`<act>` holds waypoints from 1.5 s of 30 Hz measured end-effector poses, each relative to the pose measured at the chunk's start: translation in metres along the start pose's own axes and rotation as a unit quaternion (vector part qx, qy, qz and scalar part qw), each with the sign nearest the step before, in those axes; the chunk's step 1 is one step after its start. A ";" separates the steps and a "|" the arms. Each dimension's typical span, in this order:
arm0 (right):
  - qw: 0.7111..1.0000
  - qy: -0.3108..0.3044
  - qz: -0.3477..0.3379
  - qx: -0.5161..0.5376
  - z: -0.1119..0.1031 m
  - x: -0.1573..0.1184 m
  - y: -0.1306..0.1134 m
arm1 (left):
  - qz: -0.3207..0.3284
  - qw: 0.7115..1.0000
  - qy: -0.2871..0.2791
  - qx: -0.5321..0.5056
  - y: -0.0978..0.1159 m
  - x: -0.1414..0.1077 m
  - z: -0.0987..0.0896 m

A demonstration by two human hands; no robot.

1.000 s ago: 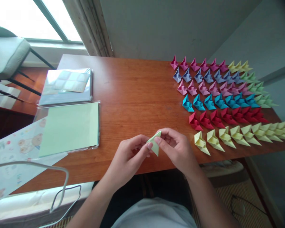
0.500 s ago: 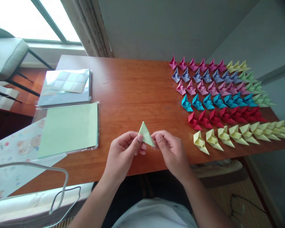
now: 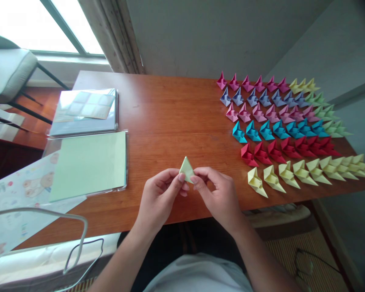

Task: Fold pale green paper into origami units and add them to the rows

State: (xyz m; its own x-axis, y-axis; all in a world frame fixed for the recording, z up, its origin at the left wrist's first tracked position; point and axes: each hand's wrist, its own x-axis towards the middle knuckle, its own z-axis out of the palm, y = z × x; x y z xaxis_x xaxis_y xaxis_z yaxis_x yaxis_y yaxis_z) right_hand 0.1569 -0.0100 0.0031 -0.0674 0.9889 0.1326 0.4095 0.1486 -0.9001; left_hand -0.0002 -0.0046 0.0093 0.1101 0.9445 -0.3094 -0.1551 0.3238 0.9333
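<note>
A small pale yellow-green folded paper (image 3: 186, 168), triangular with its tip pointing away from me, is held just above the table's near edge. My left hand (image 3: 162, 194) pinches its lower left side between thumb and fingers. At the lower right corner, my right hand (image 3: 217, 192) grips it with the thumb on top. The fingertips hide the paper's lower edge. To the right stand rows of folded paper boats, the nearest row pale yellow (image 3: 273, 179) and the one behind it red (image 3: 275, 151).
Farther rows hold blue (image 3: 280, 129), pink, purple and magenta boats. On the left lie a stack of light green paper (image 3: 89, 166), a plastic-wrapped pack (image 3: 82, 125) and a printed sheet (image 3: 33, 182). A grey cable (image 3: 85, 227) crosses the table's near left corner.
My right thumb has moved left onto the folded paper's corner, where the fingers were at its edge before. The paper has shifted slightly right and looks narrower.
</note>
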 end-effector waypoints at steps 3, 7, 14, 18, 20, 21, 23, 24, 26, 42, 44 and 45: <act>1.000 -0.010 0.006 -0.004 -0.001 0.001 0.001 | -0.001 1.000 -0.002 0.002 0.000 0.000 0.000; 1.000 -0.027 0.014 -0.006 -0.004 0.002 0.002 | -0.002 1.000 -0.008 0.009 -0.001 0.000 0.000; 1.000 -0.011 -0.005 -0.017 -0.005 0.006 0.002 | -0.007 0.999 -0.028 0.014 -0.002 -0.001 -0.001; 1.000 -0.013 -0.009 -0.015 -0.005 0.008 0.004 | -0.005 0.999 -0.035 0.018 -0.003 -0.001 0.000; 1.000 -0.025 -0.001 0.008 -0.006 0.009 0.004 | -0.002 0.999 -0.037 0.022 -0.004 0.000 0.000; 0.999 -0.031 0.007 0.025 -0.007 0.010 0.004 | -0.002 0.999 -0.039 0.026 -0.004 0.000 0.000; 0.997 -0.036 0.025 0.065 -0.007 0.013 0.005 | -0.001 0.998 -0.051 0.034 -0.005 -0.001 -0.001; 0.996 -0.035 0.032 0.081 -0.008 0.014 0.005 | 0.000 0.998 -0.058 0.038 -0.005 -0.001 -0.001; 0.994 -0.032 0.037 0.099 -0.007 0.017 0.005 | 0.003 0.996 -0.071 0.046 -0.006 -0.002 -0.002; 0.990 -0.038 0.057 0.122 -0.010 0.022 0.009 | 0.018 0.990 -0.103 0.091 -0.008 -0.002 -0.003; 0.993 -0.029 0.057 0.102 -0.010 0.022 0.008 | 0.020 0.990 -0.102 0.096 -0.008 -0.002 -0.002; 0.993 -0.026 0.057 0.097 -0.010 0.022 0.008 | 0.020 0.990 -0.101 0.097 -0.007 -0.002 -0.002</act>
State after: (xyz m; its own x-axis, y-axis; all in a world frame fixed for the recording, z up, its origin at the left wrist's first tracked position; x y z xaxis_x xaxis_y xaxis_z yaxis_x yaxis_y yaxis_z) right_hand 0.1682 0.0130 0.0030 -0.0799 0.9968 0.0089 0.2347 0.0275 -0.9717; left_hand -0.0008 -0.0090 0.0028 0.3051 0.9195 -0.2478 0.0257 0.2521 0.9674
